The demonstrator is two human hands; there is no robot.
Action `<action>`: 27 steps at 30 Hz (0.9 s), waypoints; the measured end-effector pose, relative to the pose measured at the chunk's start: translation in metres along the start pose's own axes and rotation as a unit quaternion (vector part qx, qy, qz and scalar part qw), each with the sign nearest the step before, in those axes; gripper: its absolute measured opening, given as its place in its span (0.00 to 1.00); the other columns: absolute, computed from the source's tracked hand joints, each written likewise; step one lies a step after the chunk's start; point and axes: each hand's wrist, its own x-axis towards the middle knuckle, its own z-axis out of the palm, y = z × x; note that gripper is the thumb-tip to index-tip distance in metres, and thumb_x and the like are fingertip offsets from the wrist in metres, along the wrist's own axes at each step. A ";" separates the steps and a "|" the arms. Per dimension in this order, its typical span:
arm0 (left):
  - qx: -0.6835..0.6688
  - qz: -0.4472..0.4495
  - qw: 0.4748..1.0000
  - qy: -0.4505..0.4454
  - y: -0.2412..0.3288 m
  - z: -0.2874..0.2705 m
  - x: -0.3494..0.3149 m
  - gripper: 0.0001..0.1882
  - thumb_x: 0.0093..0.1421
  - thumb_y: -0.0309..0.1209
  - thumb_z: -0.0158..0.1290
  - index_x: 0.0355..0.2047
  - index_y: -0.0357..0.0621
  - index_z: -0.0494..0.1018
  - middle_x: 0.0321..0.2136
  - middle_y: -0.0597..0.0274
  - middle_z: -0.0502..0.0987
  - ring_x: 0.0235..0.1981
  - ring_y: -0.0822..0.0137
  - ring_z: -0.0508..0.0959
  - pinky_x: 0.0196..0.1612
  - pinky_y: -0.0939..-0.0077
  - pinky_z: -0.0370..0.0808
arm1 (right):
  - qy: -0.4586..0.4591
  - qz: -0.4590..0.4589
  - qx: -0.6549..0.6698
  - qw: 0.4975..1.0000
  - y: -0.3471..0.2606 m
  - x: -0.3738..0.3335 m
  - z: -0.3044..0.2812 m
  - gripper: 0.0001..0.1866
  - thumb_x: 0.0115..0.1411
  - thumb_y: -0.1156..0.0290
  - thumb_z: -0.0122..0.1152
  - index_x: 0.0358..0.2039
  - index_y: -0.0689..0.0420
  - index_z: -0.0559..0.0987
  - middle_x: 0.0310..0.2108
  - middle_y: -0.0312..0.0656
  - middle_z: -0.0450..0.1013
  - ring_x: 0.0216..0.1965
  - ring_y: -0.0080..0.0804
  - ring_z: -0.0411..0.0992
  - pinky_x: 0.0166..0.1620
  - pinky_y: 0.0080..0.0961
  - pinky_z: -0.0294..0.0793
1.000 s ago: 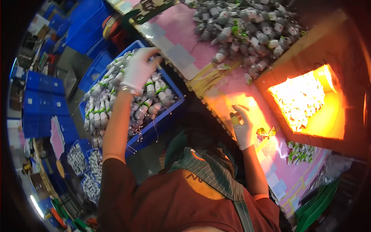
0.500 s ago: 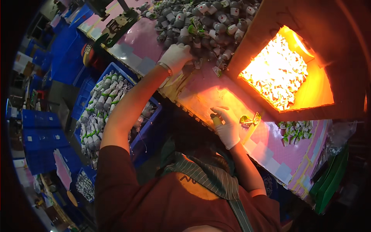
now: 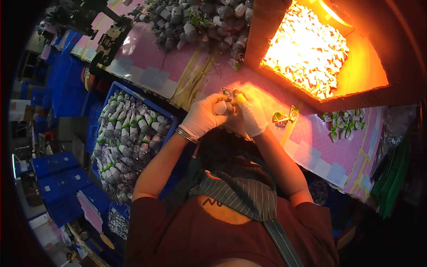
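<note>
Both my hands, in white gloves, meet close together above the near edge of the pink-covered table (image 3: 262, 104). My left hand (image 3: 203, 118) is closed round a small grey-and-white rounded piece (image 3: 220, 107), its pale end facing up. My right hand (image 3: 252, 116) is closed on a short yellow object (image 3: 240, 98), pressed near that piece; its kind is hard to make out. A small clear-and-green bit (image 3: 227, 91) shows at the fingertips. Beyond them lies a heap of grey-and-white rounded pieces (image 3: 187, 26).
A cardboard box (image 3: 356, 95) of small parts stands at right under glaring orange light. Green-and-clear parts (image 3: 284, 116) and a green-and-white cluster (image 3: 343, 123) lie on the table. On my left, a blue crate (image 3: 171, 116) holds rows of grey-and-white pieces with green bands. A dark metal machine (image 3: 111, 40) stands at far left.
My left hand has come back from the heap with a grey-and-white piece. My right hand has moved up and left to meet it, still with the yellow object. The view has shifted slightly.
</note>
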 end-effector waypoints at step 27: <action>-0.089 -0.141 0.984 -0.067 0.010 -0.006 -0.021 0.21 0.56 0.31 0.58 0.48 0.44 0.67 0.27 0.66 0.76 0.24 0.75 0.75 0.26 0.82 0.71 | 0.003 0.051 0.076 0.996 -0.023 -0.018 -0.011 0.06 0.58 0.74 0.54 0.36 0.60 0.75 0.17 0.39 0.70 0.11 0.22 0.65 0.13 0.18 0.62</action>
